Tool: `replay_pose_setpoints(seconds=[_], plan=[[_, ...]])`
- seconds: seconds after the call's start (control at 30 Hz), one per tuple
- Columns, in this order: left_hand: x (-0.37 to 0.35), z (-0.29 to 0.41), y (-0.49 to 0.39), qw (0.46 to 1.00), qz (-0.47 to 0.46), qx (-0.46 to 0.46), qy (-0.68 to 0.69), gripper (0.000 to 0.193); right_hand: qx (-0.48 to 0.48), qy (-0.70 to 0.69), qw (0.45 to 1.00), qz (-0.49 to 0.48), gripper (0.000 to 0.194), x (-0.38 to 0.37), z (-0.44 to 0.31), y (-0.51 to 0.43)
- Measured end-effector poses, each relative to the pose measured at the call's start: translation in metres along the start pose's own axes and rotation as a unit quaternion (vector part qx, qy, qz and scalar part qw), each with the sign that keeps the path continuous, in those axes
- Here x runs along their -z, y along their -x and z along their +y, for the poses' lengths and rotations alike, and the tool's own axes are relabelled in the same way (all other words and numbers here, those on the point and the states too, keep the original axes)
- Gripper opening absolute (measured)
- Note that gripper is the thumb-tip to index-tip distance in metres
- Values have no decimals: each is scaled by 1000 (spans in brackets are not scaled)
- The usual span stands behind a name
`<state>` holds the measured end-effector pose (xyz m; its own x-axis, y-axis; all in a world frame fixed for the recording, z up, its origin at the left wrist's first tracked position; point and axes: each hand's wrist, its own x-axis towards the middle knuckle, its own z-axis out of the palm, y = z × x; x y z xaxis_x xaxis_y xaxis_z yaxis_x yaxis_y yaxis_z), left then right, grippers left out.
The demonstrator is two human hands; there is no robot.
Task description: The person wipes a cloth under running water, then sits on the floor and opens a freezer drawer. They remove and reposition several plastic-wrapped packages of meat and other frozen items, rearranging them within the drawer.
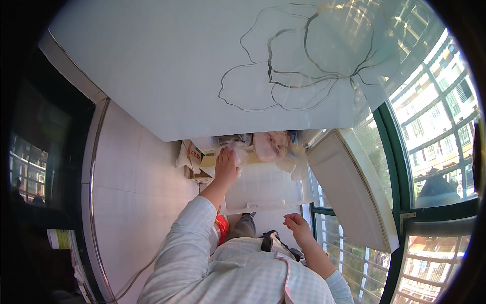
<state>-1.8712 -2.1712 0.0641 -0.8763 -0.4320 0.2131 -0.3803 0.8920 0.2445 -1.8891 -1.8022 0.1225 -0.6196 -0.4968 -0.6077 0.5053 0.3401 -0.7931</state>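
Observation:
My left hand (226,164) reaches into a pulled-out translucent freezer drawer (262,186). Its fingers lie over a clear plastic bag (240,154), and whether they grip it cannot be told. Just behind is a dark item in clear plastic (241,139). To the right sits a bag of pinkish food (270,146), with a loose plastic bag (296,163) hanging beside it. My right hand (298,228) hovers in front of the drawer's right front corner, apart from it, fingers slightly bent and holding nothing.
Above the drawer is a white refrigerator door (171,76) with a flower-line pattern. The lower door (338,186) stands swung out at right, near green-framed windows (398,163). A printed bag (191,154) is wedged by the tiled wall (140,171); a cord (142,269) runs below.

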Motion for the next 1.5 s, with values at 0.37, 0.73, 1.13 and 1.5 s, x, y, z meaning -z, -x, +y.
replay_pose_setpoints(seconds=[0.37,0.73,1.13,1.5], plan=[[5,12,8,997,-69,-13,36,60,-73,-30,997,-13,31,-6,17,1],[42,108,107,945,-223,-202,131,56,-77,-371,926,-5,23,-28,-10,-38],[49,89,23,969,-26,-147,195,45,44,-367,924,-99,42,-60,-93,-102],[-42,43,-65,979,-61,79,179,45,395,326,759,401,50,92,-155,51]])
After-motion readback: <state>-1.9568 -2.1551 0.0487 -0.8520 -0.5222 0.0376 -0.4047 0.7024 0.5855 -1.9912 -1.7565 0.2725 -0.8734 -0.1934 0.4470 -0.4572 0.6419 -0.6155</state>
